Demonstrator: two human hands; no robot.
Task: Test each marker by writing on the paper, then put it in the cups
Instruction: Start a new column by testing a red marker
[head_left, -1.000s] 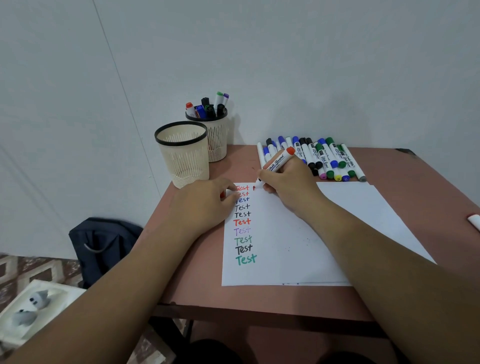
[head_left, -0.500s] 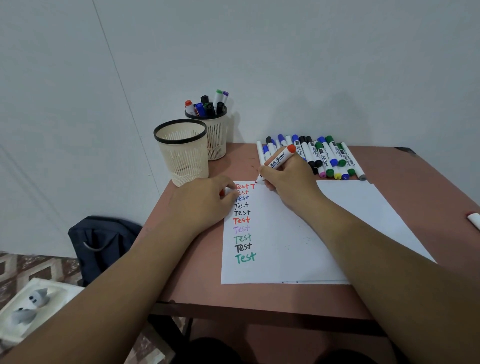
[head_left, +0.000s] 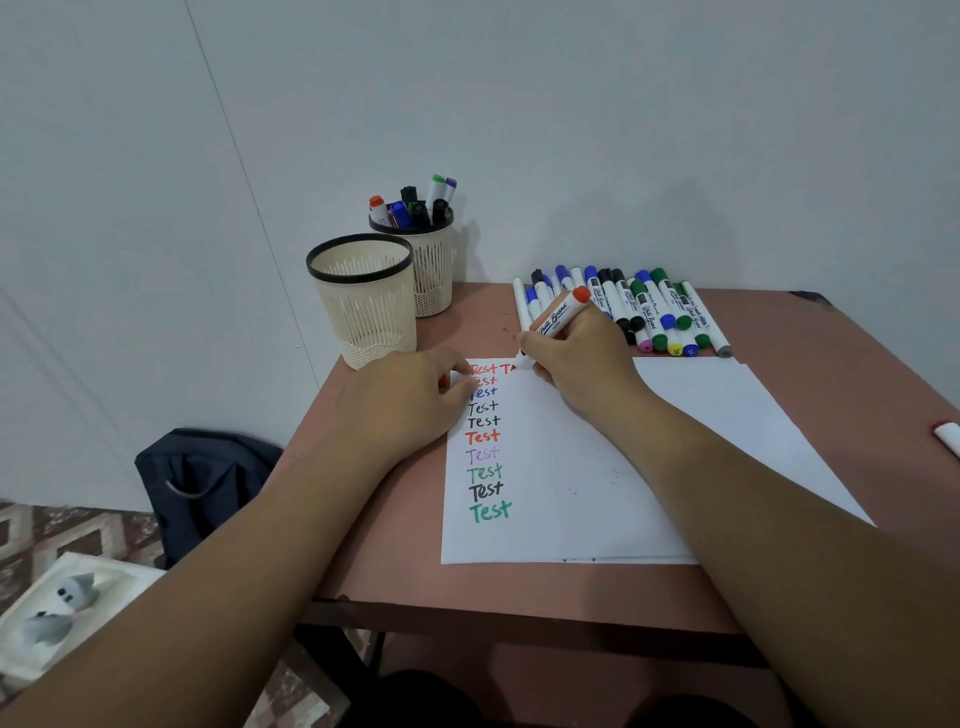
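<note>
Right hand advanced writing, red marker tilted, left hand steadying paper

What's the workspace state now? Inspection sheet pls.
Surface: reddish table, stained near the markers.
Job's things: paper with a column of "Test" words; red marker tip on the paper; loose markers at the back; front cup shows no markers; rear cup holds several.
Clutter: a white item at the table's right edge.
Hands: right hand grips the red marker; left hand holds a cap.
Cables: nothing seen.
Surroundings: white wall, dark bag on the floor.
</note>
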